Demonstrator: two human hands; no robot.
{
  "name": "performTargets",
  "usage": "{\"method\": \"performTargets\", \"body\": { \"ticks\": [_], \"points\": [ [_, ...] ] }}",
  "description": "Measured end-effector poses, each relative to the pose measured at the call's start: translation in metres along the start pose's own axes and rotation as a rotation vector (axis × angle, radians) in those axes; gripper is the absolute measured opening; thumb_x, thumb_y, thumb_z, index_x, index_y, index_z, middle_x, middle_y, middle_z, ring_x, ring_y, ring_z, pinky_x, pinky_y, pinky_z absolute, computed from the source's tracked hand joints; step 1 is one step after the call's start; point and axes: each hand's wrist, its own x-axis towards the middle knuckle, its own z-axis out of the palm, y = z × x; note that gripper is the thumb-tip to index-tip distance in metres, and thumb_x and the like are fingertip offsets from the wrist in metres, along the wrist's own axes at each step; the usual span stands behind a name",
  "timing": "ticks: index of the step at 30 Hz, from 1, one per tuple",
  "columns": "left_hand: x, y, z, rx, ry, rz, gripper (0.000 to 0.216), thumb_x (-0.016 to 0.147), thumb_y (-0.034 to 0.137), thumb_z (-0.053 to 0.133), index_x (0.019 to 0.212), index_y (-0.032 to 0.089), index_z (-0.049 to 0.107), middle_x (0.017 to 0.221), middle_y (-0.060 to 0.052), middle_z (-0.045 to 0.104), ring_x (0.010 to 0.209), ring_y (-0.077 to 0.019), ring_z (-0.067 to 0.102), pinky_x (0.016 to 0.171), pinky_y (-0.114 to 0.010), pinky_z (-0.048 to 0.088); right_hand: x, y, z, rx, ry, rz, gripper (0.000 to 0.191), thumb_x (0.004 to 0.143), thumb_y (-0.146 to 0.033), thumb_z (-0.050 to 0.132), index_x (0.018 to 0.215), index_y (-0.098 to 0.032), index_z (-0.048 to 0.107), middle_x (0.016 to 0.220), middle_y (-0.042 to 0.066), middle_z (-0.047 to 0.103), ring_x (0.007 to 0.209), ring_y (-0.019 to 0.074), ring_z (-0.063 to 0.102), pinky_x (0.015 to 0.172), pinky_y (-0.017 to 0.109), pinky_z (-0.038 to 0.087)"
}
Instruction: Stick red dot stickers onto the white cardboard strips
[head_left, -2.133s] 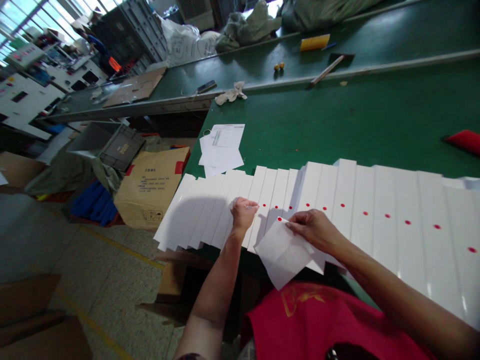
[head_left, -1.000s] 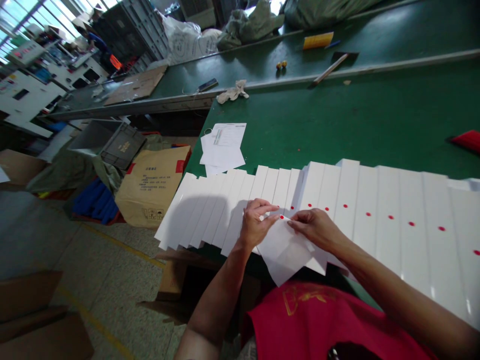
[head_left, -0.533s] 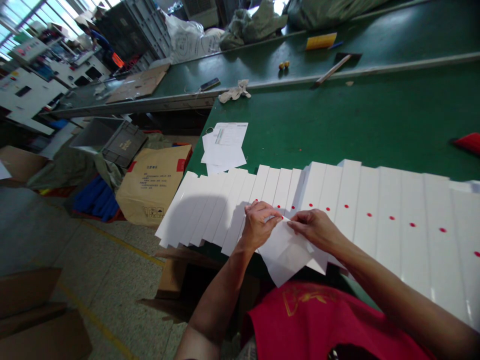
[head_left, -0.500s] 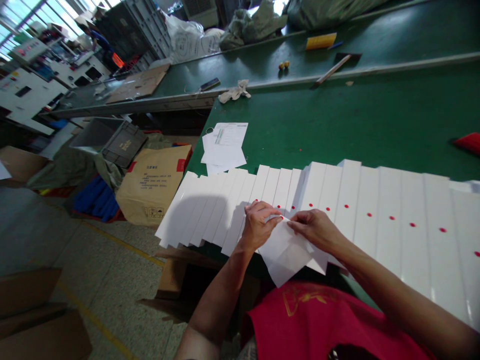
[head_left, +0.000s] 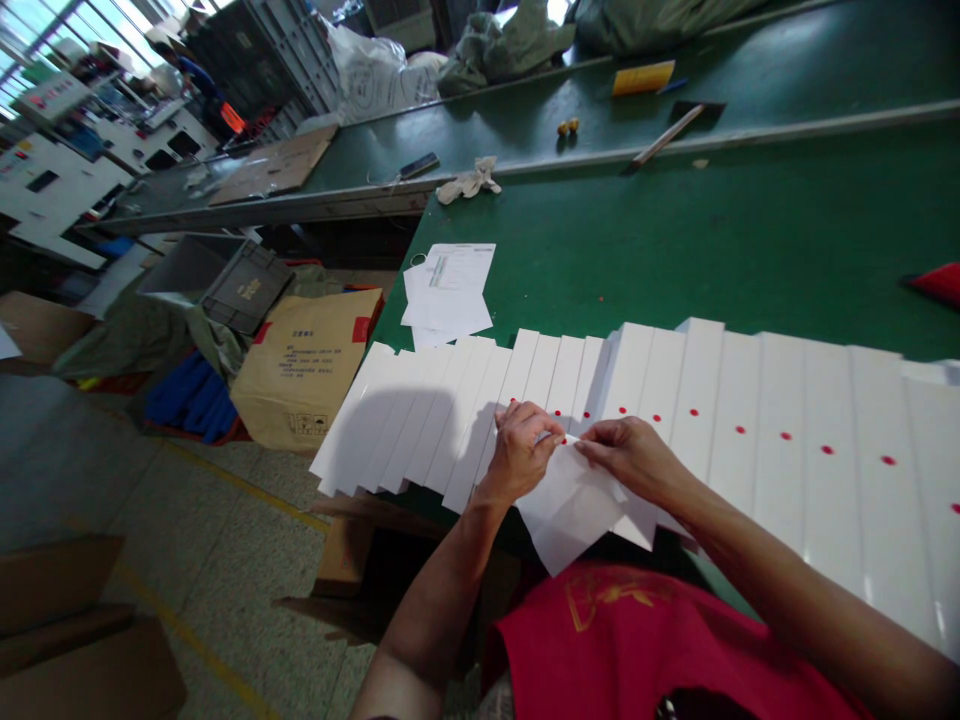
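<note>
A long row of overlapping white panels [head_left: 750, 420] lies along the near edge of the green table [head_left: 675, 240]; those from the middle rightward each carry a small red dot sticker. My right hand [head_left: 634, 455] holds a white sticker backing sheet [head_left: 577, 505] over the table's edge. My left hand [head_left: 521, 450] pinches at the top corner of that sheet, fingertips touching it beside my right hand. The white panels at the left end [head_left: 405, 420] show no dots.
White printed papers [head_left: 446, 290] lie on the table's left corner. A white rag [head_left: 466, 183], a yellow block [head_left: 641, 78] and a stick [head_left: 667, 135] lie on the far bench. A brown carton [head_left: 304, 370] and grey crate [head_left: 225, 285] sit on the floor at left. A red object [head_left: 934, 282] lies at right.
My left hand left the panel it was pressing and came right to the backing sheet, where it now pinches at the top corner. My right hand has stayed put with the sheet.
</note>
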Motion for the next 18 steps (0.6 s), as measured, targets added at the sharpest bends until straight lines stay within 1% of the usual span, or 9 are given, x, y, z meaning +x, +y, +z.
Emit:
{"method": "performTargets", "body": {
  "ticks": [3,6,9,12,15,18],
  "points": [
    [-0.001,0.000,0.002,-0.037,0.013,-0.004,0.007,0.084,0.022,0.065,0.078,0.019,0.065,0.085,-0.001,0.064,0.093,-0.0174,0.057,0.086,-0.034,0.036,0.001,0.002,0.000,0.000,0.002,0.011,0.029,0.076,-0.036,0.051,0.057,-0.017,0.064,0.051,0.000,0.055,0.052,0.0127,0.046,0.053,0.026,0.033],
    [-0.002,-0.005,0.002,-0.130,0.043,-0.029,0.006,0.084,0.020,0.065,0.078,0.018,0.065,0.085,-0.001,0.064,0.092,-0.0160,0.057,0.090,-0.033,0.038,0.002,0.002,0.000,-0.005,-0.002,0.025,0.030,0.075,-0.036,0.051,0.056,-0.017,0.063,0.051,0.000,0.054,0.052,0.0127,0.045,0.053,0.026,0.033],
    [0.000,-0.020,-0.001,-0.183,0.138,-0.126,0.006,0.083,0.016,0.063,0.077,0.017,0.065,0.084,-0.002,0.064,0.089,-0.0149,0.057,0.087,-0.030,0.041,0.002,0.001,0.001,0.004,-0.014,0.038,0.030,0.075,-0.038,0.050,0.057,-0.017,0.062,0.052,0.001,0.054,0.052,0.0130,0.046,0.053,0.026,0.033],
    [0.006,-0.047,-0.005,-0.071,0.228,-0.294,0.008,0.081,0.013,0.063,0.075,0.016,0.066,0.084,-0.003,0.065,0.087,-0.0155,0.058,0.083,-0.029,0.044,0.003,0.002,0.002,-0.002,-0.009,0.043,0.031,0.075,-0.040,0.049,0.056,-0.017,0.061,0.053,0.001,0.054,0.054,0.0137,0.047,0.054,0.026,0.034],
    [0.013,-0.073,-0.007,0.109,0.219,-0.449,0.007,0.080,0.013,0.064,0.076,0.016,0.069,0.086,-0.005,0.067,0.091,-0.0173,0.059,0.085,-0.030,0.045,0.003,0.003,0.002,-0.004,-0.018,0.049,0.031,0.074,-0.040,0.050,0.056,-0.017,0.061,0.054,0.001,0.056,0.055,0.0139,0.048,0.055,0.026,0.034],
    [0.018,-0.089,-0.006,0.197,0.215,-0.532,0.008,0.080,0.013,0.063,0.078,0.015,0.071,0.089,-0.008,0.068,0.094,-0.0198,0.058,0.089,-0.033,0.045,0.002,0.003,0.002,0.011,-0.031,0.059,0.031,0.074,-0.040,0.050,0.057,-0.017,0.061,0.054,0.001,0.056,0.055,0.0138,0.048,0.055,0.026,0.035]
  ]
}}
